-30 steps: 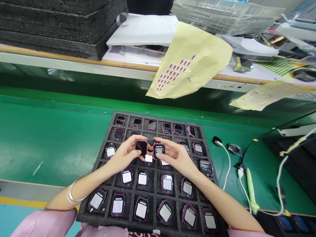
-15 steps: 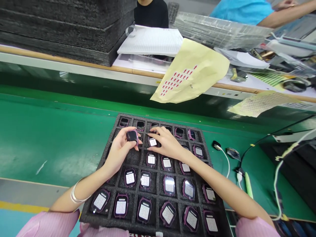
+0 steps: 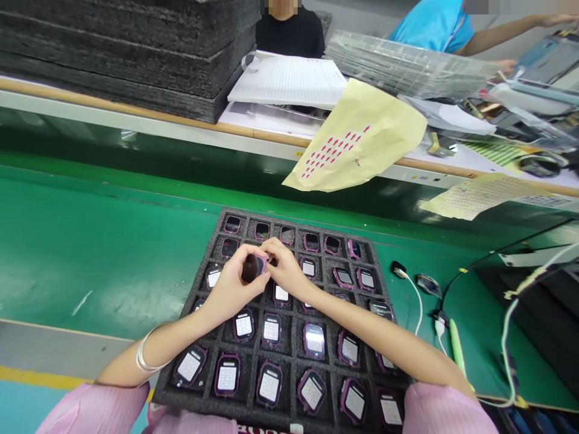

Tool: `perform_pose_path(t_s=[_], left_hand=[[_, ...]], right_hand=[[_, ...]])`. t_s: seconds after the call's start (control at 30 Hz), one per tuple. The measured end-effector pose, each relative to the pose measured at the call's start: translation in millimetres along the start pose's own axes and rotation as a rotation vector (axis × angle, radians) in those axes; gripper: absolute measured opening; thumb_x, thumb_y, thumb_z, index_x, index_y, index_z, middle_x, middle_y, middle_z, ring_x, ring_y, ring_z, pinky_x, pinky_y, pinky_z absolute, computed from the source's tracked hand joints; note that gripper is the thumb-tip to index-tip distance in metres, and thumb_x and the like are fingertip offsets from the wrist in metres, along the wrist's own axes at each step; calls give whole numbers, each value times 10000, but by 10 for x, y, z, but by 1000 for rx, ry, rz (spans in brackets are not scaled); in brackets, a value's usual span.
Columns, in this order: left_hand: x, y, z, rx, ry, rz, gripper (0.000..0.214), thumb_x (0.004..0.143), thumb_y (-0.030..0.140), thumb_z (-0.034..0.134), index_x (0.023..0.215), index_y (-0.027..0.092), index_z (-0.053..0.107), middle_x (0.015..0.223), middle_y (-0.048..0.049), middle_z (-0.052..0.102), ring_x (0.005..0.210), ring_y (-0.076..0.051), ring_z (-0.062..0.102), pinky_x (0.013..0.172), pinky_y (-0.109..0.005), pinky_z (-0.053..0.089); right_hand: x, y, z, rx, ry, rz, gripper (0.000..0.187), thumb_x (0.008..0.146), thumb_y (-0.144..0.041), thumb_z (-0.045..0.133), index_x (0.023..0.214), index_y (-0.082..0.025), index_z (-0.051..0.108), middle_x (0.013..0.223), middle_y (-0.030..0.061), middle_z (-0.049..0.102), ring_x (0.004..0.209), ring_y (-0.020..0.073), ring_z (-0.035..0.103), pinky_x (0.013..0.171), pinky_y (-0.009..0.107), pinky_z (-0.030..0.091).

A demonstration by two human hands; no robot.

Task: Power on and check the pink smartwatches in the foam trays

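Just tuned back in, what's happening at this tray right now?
A person in pink sleeves holds one small purple-framed watch body in the left hand, above a black foam tray on the green belt. The right hand has its fingertips on that same watch body; whether they grip it is unclear. The tray's pockets hold many similar units, several with lit screens.

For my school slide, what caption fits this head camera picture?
Left hand and right hand hold one purple watch over a foam tray full of watches.
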State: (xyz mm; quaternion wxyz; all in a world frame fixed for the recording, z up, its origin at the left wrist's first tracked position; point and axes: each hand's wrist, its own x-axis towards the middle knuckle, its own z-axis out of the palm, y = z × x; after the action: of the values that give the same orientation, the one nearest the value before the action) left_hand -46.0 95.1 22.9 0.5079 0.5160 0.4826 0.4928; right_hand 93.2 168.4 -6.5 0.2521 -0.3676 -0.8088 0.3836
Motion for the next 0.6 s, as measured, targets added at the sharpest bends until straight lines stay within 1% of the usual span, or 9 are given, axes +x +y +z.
perform_pose_path(t_s=[0.07, 0.1, 0.17, 0.23, 0.3, 0.37, 0.43, 0.5, 0.6], left_hand=[[-18, 20, 5, 44, -33, 47, 227, 755, 83, 555, 940, 203, 502, 867, 3, 524, 771, -147, 514, 697, -256, 394], [-26, 29, 9, 65, -52, 60, 240, 734, 61, 547, 924, 201, 503, 869, 2, 528, 805, -154, 514, 725, -260, 392], [-38, 41, 19, 100, -77, 59, 249, 712, 51, 542, 907, 201, 503, 854, 5, 534, 809, -157, 513, 734, -260, 390], [-42, 38, 26, 125, -64, 48, 233, 719, 77, 554, 909, 202, 503, 831, 9, 532, 773, -153, 512, 711, -255, 391], [-36, 21, 27, 145, -31, 54, 223, 729, 107, 572, 919, 201, 506, 841, 4, 535, 783, -159, 519, 717, -258, 392], [-24, -2, 24, 154, -15, 67, 228, 736, 114, 579, 935, 201, 509, 861, -2, 539, 803, -165, 521, 731, -262, 392], [-11, -20, 21, 153, -20, 72, 239, 738, 101, 578, 944, 200, 510, 870, -4, 535, 814, -166, 518, 739, -264, 390], [3, -29, 21, 138, -28, 71, 246, 739, 83, 572, 948, 198, 510, 867, -3, 528, 818, -165, 516, 743, -263, 389], [18, -29, 26, 117, -33, 54, 245, 747, 66, 560, 949, 196, 510, 859, -1, 521, 827, -165, 516, 738, -259, 390]], right_hand=[[-98, -48, -85, 140, -18, 20, 33, 852, -181, 575, 869, -167, 599, 950, 67, 620, 917, 183, 603, 789, 315, 505], [-150, -72, -128, 253, -33, 71, 57, 850, -214, 593, 877, -165, 600, 932, 62, 642, 888, 179, 627, 779, 313, 520], [-249, -111, -208, 530, -53, 250, 147, 821, -286, 655, 874, -154, 615, 832, 48, 674, 752, 172, 664, 699, 307, 551], [-333, -126, -285, 751, -42, 437, 263, 776, -338, 716, 923, -137, 632, 798, 56, 693, 645, 168, 668, 583, 281, 557], [-398, -115, -360, 814, -27, 523, 360, 772, -358, 727, 1037, -136, 623, 847, 83, 713, 581, 151, 652, 456, 223, 511], [-451, -88, -431, 823, -50, 549, 402, 814, -367, 687, 1148, -163, 591, 897, 97, 719, 554, 130, 621, 384, 182, 445], [-503, -58, -491, 864, -103, 554, 416, 861, -368, 633, 1231, -194, 555, 965, 103, 713, 620, 139, 624, 428, 197, 471], [-553, -38, -532, 945, -157, 540, 455, 883, -345, 607, 1306, -214, 504, 1056, 108, 692, 773, 169, 647, 590, 261, 535], [-612, -37, -555, 1034, -210, 496, 518, 880, -297, 619, 1364, -223, 449, 1128, 112, 667, 916, 186, 644, 774, 318, 516]])
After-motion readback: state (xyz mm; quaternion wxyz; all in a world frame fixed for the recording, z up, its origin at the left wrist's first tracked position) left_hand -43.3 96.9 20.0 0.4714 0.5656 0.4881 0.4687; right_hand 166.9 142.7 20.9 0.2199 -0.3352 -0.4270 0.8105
